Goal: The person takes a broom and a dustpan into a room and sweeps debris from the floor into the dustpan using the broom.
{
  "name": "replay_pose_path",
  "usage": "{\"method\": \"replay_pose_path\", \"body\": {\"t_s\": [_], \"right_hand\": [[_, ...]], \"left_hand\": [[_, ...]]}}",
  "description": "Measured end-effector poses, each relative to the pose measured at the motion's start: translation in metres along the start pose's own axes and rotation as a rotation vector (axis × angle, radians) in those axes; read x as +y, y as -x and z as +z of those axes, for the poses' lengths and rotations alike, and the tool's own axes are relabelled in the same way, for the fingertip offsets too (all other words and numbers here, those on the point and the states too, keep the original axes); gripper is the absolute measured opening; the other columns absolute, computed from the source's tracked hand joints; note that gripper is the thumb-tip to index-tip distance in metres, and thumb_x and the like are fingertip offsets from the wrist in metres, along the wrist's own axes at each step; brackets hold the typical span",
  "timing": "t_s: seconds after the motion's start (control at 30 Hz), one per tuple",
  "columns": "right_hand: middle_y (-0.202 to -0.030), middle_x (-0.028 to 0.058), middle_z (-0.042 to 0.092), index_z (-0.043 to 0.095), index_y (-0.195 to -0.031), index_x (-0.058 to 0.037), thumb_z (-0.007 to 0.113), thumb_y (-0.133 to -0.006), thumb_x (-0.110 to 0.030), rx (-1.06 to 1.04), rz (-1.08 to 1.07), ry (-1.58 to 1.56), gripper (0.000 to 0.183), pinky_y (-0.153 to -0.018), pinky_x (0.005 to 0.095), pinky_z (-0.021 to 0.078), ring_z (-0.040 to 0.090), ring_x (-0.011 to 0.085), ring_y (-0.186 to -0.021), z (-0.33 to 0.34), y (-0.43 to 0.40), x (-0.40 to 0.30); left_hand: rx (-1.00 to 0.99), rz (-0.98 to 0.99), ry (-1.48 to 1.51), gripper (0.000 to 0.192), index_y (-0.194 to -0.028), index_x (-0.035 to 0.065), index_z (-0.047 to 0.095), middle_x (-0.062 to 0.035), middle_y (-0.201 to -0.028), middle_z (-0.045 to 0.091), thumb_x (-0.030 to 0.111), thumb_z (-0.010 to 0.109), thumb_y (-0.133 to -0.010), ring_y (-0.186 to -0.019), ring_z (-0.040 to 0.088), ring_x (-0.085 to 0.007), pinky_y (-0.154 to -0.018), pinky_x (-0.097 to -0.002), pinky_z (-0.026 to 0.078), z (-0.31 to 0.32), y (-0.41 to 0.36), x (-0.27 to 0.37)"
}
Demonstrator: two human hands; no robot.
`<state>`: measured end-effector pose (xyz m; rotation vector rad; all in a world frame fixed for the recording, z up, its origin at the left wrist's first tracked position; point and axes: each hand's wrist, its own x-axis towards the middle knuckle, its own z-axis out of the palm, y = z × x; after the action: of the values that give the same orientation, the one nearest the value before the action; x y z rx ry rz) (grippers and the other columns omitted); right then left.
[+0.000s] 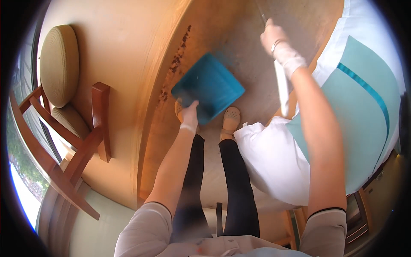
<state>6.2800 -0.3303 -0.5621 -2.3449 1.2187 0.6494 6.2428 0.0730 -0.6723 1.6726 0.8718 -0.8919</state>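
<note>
My left hand [189, 115] grips the near-left edge of a blue dustpan-like tray [212, 86], which is blurred and hangs above the floor in front of my shoes [231, 119]. Reaching further forward, my right hand [273, 34] is closed around a thin stick or handle [264, 17] whose far end leaves the view at the top. A white strip or handle [281, 88] extends below my right wrist; whether it belongs to the same tool I cannot tell. Both wrists have pale, translucent cuffs, perhaps of thin gloves.
Dark reddish flecks [176, 61] mark the floor beside a raised wooden platform edge [157, 74]. An upturned wooden chair [80, 151] and round beige cushions [59, 66] are at left. On the right lies a bed with white linen and a teal cover [362, 96].
</note>
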Motion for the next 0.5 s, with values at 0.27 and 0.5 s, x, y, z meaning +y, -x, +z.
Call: {"method": "replay_pose_path", "body": {"t_s": [0.27,0.5], "right_hand": [[-0.093,0.027,0.061,0.016,-0.138,0.0077,0.042,-0.084,-0.004,-0.513,-0.115,0.254,0.061,-0.08,0.0443,0.0487,0.061,0.0385,-0.088,-0.033,0.226,0.037],[-0.074,0.0277,0.059,0.036,-0.132,0.0009,0.048,-0.083,-0.004,-0.157,-0.277,0.166,0.051,-0.062,0.0473,0.0463,0.058,0.0428,-0.068,-0.081,0.26,0.075]], "left_hand": [[0.195,-0.123,-0.031,0.048,-0.111,-0.007,0.054,-0.0146,-0.106,0.06,0.009,0.071,-0.07,-0.095,0.059,-0.0262,-0.08,-0.035,0.048,-0.129,0.096,-0.009],[0.388,-0.169,0.03,0.059,-0.119,-0.0071,0.05,-0.0166,-0.115,0.058,0.016,0.074,-0.07,-0.101,0.058,-0.0291,-0.086,-0.0345,0.046,-0.174,0.021,-0.037]]}}
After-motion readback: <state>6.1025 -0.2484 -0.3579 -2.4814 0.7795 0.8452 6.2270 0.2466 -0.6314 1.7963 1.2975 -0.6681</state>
